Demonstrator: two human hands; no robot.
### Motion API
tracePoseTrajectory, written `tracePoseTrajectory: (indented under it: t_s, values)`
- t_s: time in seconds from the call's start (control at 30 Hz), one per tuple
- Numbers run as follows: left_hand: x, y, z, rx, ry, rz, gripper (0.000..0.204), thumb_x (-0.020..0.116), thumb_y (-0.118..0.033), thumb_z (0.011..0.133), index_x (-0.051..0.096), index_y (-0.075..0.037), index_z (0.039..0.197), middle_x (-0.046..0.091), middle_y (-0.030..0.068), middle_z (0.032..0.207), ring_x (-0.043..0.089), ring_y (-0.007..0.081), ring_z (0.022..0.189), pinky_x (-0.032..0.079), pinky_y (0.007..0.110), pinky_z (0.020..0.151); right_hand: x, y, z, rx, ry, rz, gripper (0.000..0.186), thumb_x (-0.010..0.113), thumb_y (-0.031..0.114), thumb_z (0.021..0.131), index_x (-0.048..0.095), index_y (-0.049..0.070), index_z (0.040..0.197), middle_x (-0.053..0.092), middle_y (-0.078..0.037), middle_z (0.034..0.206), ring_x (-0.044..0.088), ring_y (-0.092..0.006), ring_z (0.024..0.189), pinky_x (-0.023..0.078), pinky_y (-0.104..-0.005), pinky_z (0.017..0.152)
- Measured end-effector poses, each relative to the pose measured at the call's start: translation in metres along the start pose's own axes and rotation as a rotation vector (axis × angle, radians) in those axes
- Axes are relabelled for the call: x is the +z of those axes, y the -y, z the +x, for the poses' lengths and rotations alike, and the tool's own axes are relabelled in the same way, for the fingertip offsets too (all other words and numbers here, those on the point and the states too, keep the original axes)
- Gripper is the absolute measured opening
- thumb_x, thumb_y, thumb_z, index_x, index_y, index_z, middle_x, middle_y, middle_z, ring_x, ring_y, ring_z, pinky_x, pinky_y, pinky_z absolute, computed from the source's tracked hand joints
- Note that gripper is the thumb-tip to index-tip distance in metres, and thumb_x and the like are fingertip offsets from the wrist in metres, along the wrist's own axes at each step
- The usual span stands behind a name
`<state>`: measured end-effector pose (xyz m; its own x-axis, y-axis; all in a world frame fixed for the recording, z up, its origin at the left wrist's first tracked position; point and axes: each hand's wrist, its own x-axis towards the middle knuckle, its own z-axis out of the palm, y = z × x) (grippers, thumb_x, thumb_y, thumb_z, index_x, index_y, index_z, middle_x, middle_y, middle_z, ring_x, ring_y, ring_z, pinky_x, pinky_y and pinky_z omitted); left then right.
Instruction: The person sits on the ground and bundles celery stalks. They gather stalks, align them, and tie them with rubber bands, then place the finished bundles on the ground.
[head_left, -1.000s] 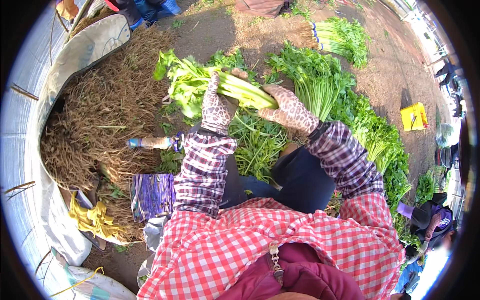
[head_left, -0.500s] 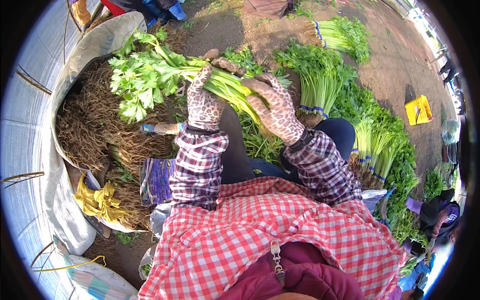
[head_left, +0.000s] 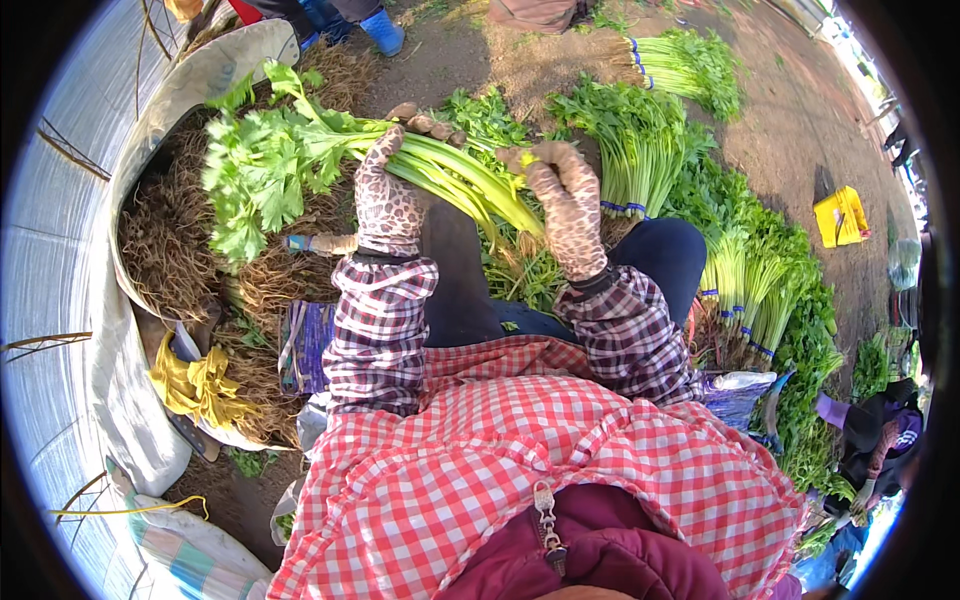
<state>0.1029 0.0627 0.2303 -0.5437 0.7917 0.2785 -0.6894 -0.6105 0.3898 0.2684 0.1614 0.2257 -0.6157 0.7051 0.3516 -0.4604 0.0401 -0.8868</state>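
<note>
My left hand (head_left: 388,205), in a leopard-print glove, is wrapped round a bunch of celery (head_left: 455,172). The bunch lies slantwise above my knees, its leafy tops to the left and its pale root end to the right. Close by the root end, my right hand (head_left: 567,215), gloved alike, has its fingers closed on a small yellow-green celery scrap (head_left: 528,159). The right hand looks apart from the stalks. Loose celery greens (head_left: 520,280) lie on the ground between my legs.
At the left, a large pale sack (head_left: 140,170) holds a heap of brown rooty plants (head_left: 165,230). A yellow cloth (head_left: 205,385) lies near a knife. Banded celery bundles (head_left: 640,170) line the right side. A yellow crate (head_left: 840,217) stands farther right. Another person's blue boot (head_left: 382,33) shows at the top.
My right hand has come off the stalks and moved slightly right, now with a yellow-green scrap in its fingers. My left hand and the celery bunch have shifted a little left.
</note>
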Motion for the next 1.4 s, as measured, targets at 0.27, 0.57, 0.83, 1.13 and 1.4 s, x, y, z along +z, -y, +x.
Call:
tracePoseTrajectory:
  t_s: [0.27,0.57,0.83,1.13,1.4]
  values:
    - [-0.005,-0.018,-0.002,0.142,-0.131,0.001,0.019,0.054,-0.016,0.098,0.057,-0.002,0.11,0.057,0.0073,0.082,0.056,0.024,0.079,0.047,0.045,0.088,-0.056,-0.007,-0.026,0.076,0.385,-0.574,0.011,0.062,0.011,0.095,0.06,0.002,0.102,0.059,-0.005,0.084,0.057,-0.02,0.071,0.048,-0.0323,0.064]
    - [0.024,-0.007,-0.017,0.22,-0.198,0.148,0.024,0.06,-0.015,0.097,0.056,-0.003,0.117,0.06,0.0084,0.092,0.059,0.0248,0.092,0.048,0.043,0.096,0.008,-0.001,-0.027,-0.472,0.2,-0.877,0.026,0.073,0.019,0.084,0.066,0.006,0.105,0.065,-0.015,0.103,0.063,-0.0329,0.096,0.051,-0.0431,0.081]
    - [0.026,0.004,-0.031,0.196,-0.215,0.108,0.031,0.061,-0.015,0.097,0.054,-0.006,0.126,0.062,0.0088,0.106,0.059,0.0242,0.103,0.051,0.041,0.093,0.027,-0.022,-0.017,-0.299,0.086,-0.86,0.029,0.076,0.012,0.082,0.067,0.002,0.107,0.066,-0.016,0.099,0.067,-0.0315,0.093,0.054,-0.0399,0.081]
    - [0.015,0.002,-0.046,0.135,-0.17,0.038,0.038,0.056,-0.026,0.101,0.048,-0.006,0.133,0.057,0.0157,0.121,0.054,0.0315,0.12,0.045,0.051,0.107,0.024,-0.039,-0.027,-0.147,0.125,-0.758,0.037,0.074,0.024,0.084,0.068,0.004,0.115,0.068,-0.017,0.106,0.065,-0.0347,0.098,0.052,-0.0428,0.086]
    - [0.016,-0.001,-0.054,0.11,-0.179,0.135,0.04,0.059,-0.023,0.099,0.046,-0.013,0.135,0.054,0.0109,0.12,0.051,0.0275,0.121,0.049,0.048,0.1,0.038,-0.046,-0.023,-0.045,0.127,-0.53,0.03,0.076,0.008,0.081,0.068,0.0,0.109,0.066,-0.017,0.102,0.066,-0.0313,0.093,0.054,-0.0382,0.083]
